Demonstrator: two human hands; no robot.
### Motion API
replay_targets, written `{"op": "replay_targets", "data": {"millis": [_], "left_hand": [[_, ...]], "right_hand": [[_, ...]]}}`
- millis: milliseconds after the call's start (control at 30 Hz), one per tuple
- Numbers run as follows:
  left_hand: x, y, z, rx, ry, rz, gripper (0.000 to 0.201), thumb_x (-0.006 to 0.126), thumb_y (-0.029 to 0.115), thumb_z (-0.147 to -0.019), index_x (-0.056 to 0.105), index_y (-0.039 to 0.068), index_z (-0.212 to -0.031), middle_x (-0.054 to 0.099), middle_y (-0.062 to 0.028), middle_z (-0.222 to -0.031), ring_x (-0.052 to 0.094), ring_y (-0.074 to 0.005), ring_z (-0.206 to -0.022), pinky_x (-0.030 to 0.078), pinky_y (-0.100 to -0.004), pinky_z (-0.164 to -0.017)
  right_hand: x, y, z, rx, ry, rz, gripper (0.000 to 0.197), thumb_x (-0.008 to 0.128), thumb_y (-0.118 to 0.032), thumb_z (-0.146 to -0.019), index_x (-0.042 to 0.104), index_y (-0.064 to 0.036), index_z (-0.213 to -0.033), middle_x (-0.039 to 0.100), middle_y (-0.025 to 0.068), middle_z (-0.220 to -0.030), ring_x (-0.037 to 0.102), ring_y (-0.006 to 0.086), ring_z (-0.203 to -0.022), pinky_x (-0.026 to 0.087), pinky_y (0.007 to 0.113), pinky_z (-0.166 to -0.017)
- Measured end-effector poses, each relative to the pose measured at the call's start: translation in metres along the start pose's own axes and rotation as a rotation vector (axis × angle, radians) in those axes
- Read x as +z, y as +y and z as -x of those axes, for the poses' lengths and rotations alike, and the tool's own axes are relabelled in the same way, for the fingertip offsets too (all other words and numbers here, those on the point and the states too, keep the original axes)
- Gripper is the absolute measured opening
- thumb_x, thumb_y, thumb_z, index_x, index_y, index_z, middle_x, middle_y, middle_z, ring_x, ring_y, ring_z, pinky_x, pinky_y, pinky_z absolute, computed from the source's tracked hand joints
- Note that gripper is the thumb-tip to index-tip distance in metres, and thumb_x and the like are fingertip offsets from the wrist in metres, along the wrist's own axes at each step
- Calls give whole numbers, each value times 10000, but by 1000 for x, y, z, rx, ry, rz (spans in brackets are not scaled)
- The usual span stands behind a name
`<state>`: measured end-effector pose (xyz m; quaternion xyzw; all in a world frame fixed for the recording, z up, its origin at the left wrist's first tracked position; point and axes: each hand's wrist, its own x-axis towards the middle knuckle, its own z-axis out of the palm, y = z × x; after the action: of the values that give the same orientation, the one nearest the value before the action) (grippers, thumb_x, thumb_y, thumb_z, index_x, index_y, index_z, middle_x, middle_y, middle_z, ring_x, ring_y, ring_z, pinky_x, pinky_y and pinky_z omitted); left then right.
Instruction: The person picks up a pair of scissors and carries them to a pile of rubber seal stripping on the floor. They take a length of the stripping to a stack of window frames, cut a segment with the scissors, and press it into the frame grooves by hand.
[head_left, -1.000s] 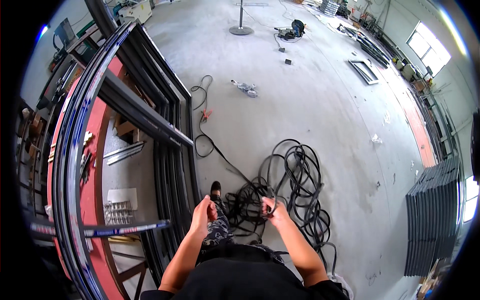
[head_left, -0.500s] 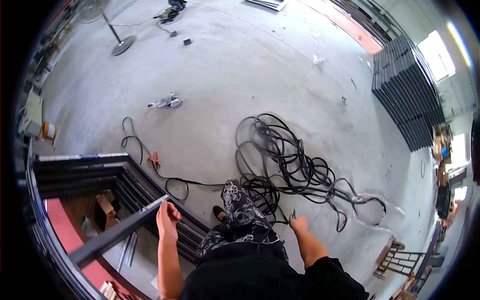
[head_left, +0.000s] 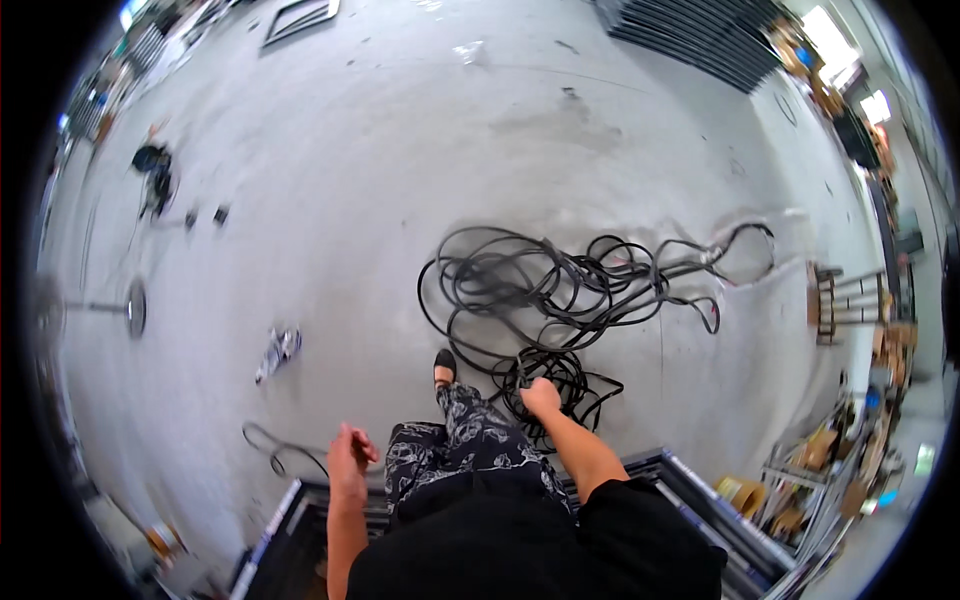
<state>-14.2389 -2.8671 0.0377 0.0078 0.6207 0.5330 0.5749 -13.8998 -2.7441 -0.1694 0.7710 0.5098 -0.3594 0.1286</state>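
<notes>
My right hand (head_left: 541,398) is closed, thumb side forward, low over a tangled coil of black cable (head_left: 560,367) on the floor. Something small, thin and dark shows at its fingertips; its kind cannot be made out. More loops of the same cable spread ahead and to the right. My left hand (head_left: 352,458) hangs beside my left leg with its fingers loosely bent and apart, holding nothing. A thinner loop of cable (head_left: 268,440) lies on the floor to its left.
Dark metal frames (head_left: 690,480) stand close around me at the lower edge. A crumpled plastic wrapper (head_left: 278,354) and a stand fan's base (head_left: 136,307) are on the left. Stacked dark panels (head_left: 690,35) stand far right, and a wooden-and-metal rack (head_left: 850,300) is at the right.
My view has turned to the right and I have stepped. My left hand has come off the dark frame bar. My right hand has moved over the cable coil.
</notes>
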Motion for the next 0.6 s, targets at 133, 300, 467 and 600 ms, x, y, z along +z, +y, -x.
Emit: {"op": "replay_targets", "data": {"millis": [133,300,467,600], "left_hand": [[9,85,-67,109,26,-34,373,441,391,-978,480,90,-760,450,-17,-654,451,-142,-577,394,-295,-552],[36,143,-146,9,-142,-171,356,433,367,-979,492,92,-762,461,-20,-653,447,-149,-562,394,-305,-547],[107,173,-205,-186,-384,-375,370,440,396,-970,501,88,-774,480,-29,-640,483,-179,-577,410,-318,-565],[154,204,-243,-228,-578,-489,341,444,371,-968,496,95,-774,485,-22,-651,479,-168,-584,405,-303,-564]], "right_hand": [[-8,-21,3,130,-34,-124,407,638,-360,-717,664,-31,-954,649,200,-1011,618,366,-954,500,449,-788],[62,40,-18,366,-63,-721,221,648,-173,-800,640,30,-711,636,126,-630,595,184,-470,460,339,-457],[96,52,40,696,43,-936,243,665,-169,-771,636,-4,-594,624,109,-566,609,201,-496,472,332,-462],[124,4,92,877,133,-692,242,713,-223,-682,667,6,-617,646,107,-595,638,216,-535,498,356,-519]]}}
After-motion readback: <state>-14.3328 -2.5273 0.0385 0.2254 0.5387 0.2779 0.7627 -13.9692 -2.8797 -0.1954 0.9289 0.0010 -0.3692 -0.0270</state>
